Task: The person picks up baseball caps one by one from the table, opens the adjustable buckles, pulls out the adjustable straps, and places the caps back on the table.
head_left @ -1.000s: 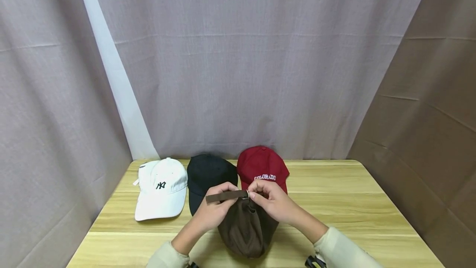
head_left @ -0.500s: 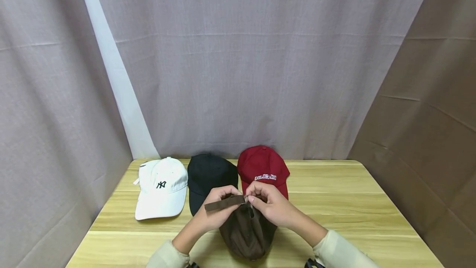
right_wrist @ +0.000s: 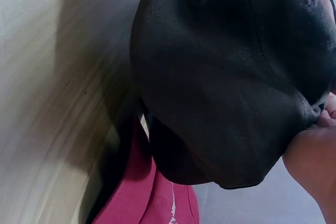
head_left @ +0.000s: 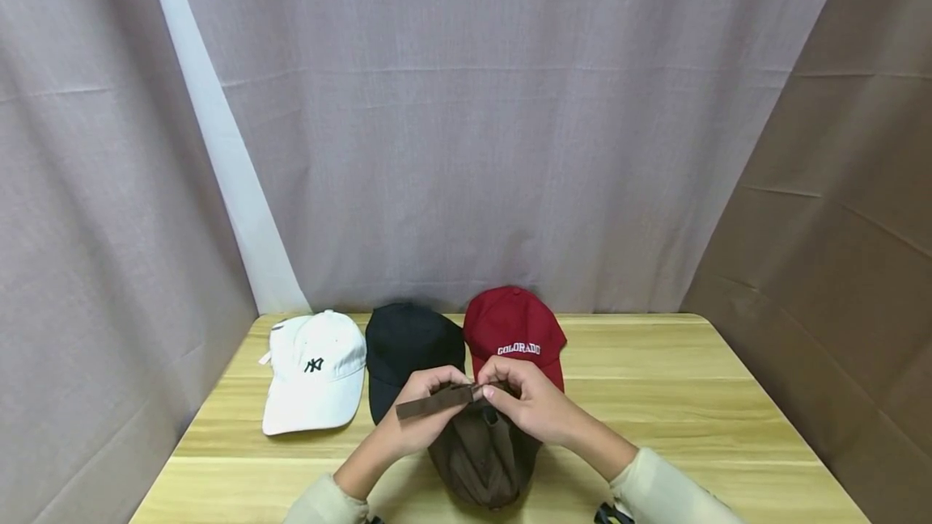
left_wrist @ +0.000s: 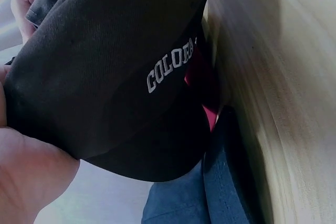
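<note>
A dark brown baseball cap (head_left: 476, 467) is held just above the table, crown towards me, with its back strap uppermost. My left hand (head_left: 418, 423) grips the cap by its back edge, near the strap's buckle. The strap's loose end (head_left: 433, 403) sticks out leftwards across that hand. On the other side, my right hand (head_left: 535, 404) pinches the strap close to the buckle, thumb and forefinger nearly meeting the left fingers. White lettering (left_wrist: 170, 66) on the cap's front shows in the left wrist view. Fingers mostly cover the buckle.
Along the back of the wooden table (head_left: 655, 395) stand a white cap (head_left: 316, 370), a black cap (head_left: 411, 342) and a red cap (head_left: 513, 322), side by side. The brown cap partly hides the red one. Grey curtains (head_left: 466, 144) hang behind the table.
Both hands have dipped slightly, and the right fingers have shifted a little left with the buckle. The strap's loose end now slants down to the left instead of lying nearly level.
</note>
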### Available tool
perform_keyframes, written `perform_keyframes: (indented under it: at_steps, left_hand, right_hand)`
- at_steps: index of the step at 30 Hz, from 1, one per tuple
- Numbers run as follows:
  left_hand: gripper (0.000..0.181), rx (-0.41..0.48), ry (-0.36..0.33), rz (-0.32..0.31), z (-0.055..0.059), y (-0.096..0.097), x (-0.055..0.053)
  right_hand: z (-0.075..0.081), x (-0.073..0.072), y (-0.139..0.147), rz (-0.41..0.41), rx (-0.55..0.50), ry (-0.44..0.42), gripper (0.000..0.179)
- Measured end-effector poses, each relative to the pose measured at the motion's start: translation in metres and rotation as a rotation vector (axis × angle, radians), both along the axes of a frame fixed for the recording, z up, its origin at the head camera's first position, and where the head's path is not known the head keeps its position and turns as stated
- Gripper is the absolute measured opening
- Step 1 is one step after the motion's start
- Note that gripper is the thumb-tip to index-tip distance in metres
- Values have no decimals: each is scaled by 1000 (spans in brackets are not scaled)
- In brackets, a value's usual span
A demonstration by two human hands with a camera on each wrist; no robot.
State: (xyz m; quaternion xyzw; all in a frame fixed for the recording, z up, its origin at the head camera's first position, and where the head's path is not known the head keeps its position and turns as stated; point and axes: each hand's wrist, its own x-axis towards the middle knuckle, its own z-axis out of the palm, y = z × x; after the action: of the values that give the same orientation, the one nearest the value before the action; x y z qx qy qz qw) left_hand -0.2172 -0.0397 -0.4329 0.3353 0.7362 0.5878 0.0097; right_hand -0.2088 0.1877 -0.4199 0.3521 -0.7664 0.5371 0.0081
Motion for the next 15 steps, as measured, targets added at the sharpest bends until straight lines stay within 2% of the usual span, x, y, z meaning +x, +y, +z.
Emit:
perform_keyframes:
  at_steps: [5, 9, 15]
  left_hand:
    - [10, 8, 19, -19, -2, 0, 0]
    - [9, 15, 18, -11, -3, 0, 0]
    - [14, 55, 30, 14, -5, 2, 0]
  right_hand:
    - [-3, -1, 1, 3, -12, 22, 8]
    - [-5, 0, 2, 6, -24, 39, 9]
    - [-5, 2, -1, -60, -29, 52, 11]
